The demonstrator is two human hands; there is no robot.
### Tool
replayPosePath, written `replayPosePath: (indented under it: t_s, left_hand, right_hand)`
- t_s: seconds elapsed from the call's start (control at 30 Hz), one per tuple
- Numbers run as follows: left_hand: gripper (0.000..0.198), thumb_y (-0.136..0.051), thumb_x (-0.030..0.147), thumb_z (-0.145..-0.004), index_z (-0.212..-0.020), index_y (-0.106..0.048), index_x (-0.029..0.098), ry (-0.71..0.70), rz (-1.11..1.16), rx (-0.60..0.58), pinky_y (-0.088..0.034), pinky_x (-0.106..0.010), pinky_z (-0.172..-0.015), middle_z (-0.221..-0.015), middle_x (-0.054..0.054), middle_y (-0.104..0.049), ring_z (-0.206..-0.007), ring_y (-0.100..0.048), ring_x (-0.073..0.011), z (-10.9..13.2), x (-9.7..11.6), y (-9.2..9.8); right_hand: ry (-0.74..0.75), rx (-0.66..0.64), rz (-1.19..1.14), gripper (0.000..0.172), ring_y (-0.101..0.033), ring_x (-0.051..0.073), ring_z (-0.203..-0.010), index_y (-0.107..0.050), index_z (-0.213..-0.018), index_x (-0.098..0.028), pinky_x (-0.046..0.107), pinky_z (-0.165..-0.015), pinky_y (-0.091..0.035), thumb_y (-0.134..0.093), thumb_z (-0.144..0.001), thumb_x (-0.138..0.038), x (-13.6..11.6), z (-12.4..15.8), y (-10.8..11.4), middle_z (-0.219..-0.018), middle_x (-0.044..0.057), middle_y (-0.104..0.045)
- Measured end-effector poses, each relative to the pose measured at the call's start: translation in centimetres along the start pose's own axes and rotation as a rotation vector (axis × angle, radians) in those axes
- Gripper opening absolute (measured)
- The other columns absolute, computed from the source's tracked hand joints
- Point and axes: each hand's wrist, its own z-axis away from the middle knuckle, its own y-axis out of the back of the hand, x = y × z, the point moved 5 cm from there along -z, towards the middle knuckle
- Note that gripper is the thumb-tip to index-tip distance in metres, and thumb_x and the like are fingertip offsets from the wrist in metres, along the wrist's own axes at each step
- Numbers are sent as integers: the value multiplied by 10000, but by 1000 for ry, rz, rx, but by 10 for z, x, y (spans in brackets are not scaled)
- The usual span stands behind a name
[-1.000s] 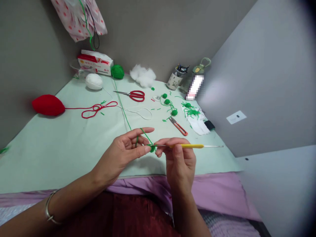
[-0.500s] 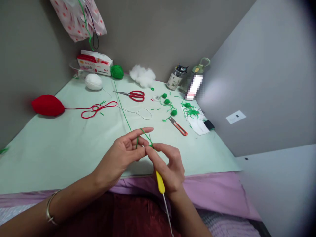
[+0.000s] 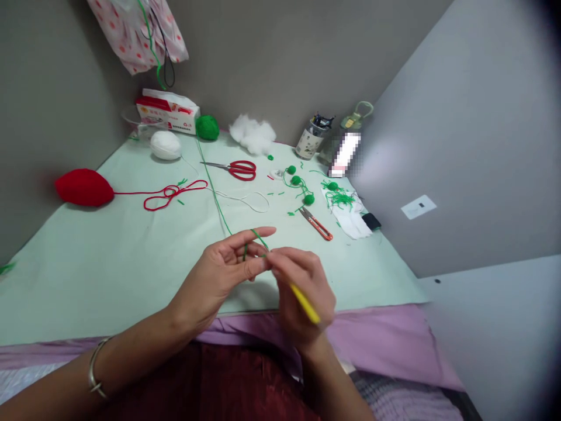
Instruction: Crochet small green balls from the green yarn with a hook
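My left hand (image 3: 225, 269) pinches a small green crochet piece between thumb and fingers, with the green yarn strand (image 3: 217, 202) looped over its raised forefinger. That strand runs back across the table to a green yarn ball (image 3: 207, 127). My right hand (image 3: 300, 292) grips a yellow-handled crochet hook (image 3: 305, 303), its tip at the pinched piece and its handle slanting down to the right. Both hands meet just above the table's near edge. The piece itself is mostly hidden by my fingers.
On the pale green table (image 3: 109, 257) lie a red yarn ball (image 3: 83, 187) with loose red strand, a white ball (image 3: 165, 144), red scissors (image 3: 236, 169), orange snips (image 3: 316, 223), green pompoms (image 3: 300, 184), stuffing (image 3: 253, 134), a tissue box (image 3: 166, 111) and jars (image 3: 312, 139). Grey walls close in.
The hook swung from lying level and pointing right, to handle-down toward me, and now slants down to the right. My left hand kept its pinch on the green piece.
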Motion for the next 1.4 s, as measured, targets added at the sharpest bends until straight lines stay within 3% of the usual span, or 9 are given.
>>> replayPosePath:
  t_s: [0.1, 0.23, 0.4, 0.67, 0.83, 1.03, 1.13, 1.27, 1.4]
  left_hand:
    - [370, -874, 247, -804, -1168, -816, 244, 138, 128, -20, -488, -219, -788, -816, 20, -648, -729, -520, -85, -3, -7, -1]
    - [264, -875, 225, -784, -1046, -846, 211, 120, 164, 2, -498, -289, -965, -865, 8, -655, -848, -589, -119, -6, -3, 1]
    - [321, -880, 234, -780, -1096, -831, 264, -3, 1, 15, -483, -275, -886, -837, 12, -690, -849, -604, -140, -4, 2, 1]
    - [327, -866, 242, -796, -1116, -825, 293, -22, -76, 5, -476, -253, -831, -854, 19, -658, -849, -591, -134, 0, 4, 3]
    - [305, -846, 251, -824, -1124, -823, 303, -50, -144, 12, -475, -246, -840, -853, 22, -642, -851, -587, -129, 2, 6, 6]
    - [386, -877, 251, -789, -1167, -811, 293, -85, -170, 47, -491, -269, -876, -837, 22, -655, -842, -599, -142, 2, 3, 6]
    - [443, -890, 259, -776, -1208, -794, 292, 10, -18, 15, -493, -259, -859, -825, 25, -666, -813, -597, -129, 0, -3, 3]
    - [404, -891, 254, -770, -1165, -810, 227, 194, 172, -4, -503, -282, -906, -839, 6, -669, -833, -600, -130, 0, -9, 3]
    - [393, -876, 229, -786, -1173, -808, 252, 96, 92, -6, -483, -269, -905, -831, 19, -663, -835, -582, -124, 0, -2, 3]
  right_hand:
    - [-7, 18, 27, 325, -720, 198, -948, -752, -1201, -294, 361, -778, -619, -623, -974, -99, 1, -1, 5, -1079, 63, -755]
    - [-253, 117, -320, 228, -663, 161, -726, -767, -1037, -267, 341, -649, -572, -561, -1020, -171, 15, -9, 11, -862, 25, -718]
    - [-267, 13, -420, 204, -690, 180, -853, -779, -1049, -274, 361, -747, -587, -599, -1009, -186, 16, -11, 1, -979, 38, -766]
    - [-440, 46, -694, 210, -718, 136, -734, -716, -1035, -236, 311, -695, -600, -509, -1067, -247, 29, -4, -1, -965, 34, -786]
    - [-318, 9, -464, 230, -718, 151, -754, -711, -1060, -246, 345, -725, -607, -485, -1064, -203, 18, -6, 8, -954, 30, -773]
    - [114, -129, 13, 303, -747, 214, -961, -673, -1252, -265, 369, -792, -646, -540, -1010, -140, -1, -1, 6, -1068, 75, -774]
    - [194, -121, 198, 417, -740, 230, -1026, -683, -1314, -314, 365, -828, -647, -633, -955, -107, -3, 5, 2, -1131, 73, -758]
    - [-24, 5, -60, 333, -716, 198, -909, -736, -1207, -308, 361, -758, -624, -573, -993, -112, 5, 1, 7, -1017, 47, -746]
    - [-229, 85, -364, 226, -669, 175, -752, -760, -1042, -272, 349, -655, -575, -550, -1027, -187, 13, -7, 6, -887, 30, -729]
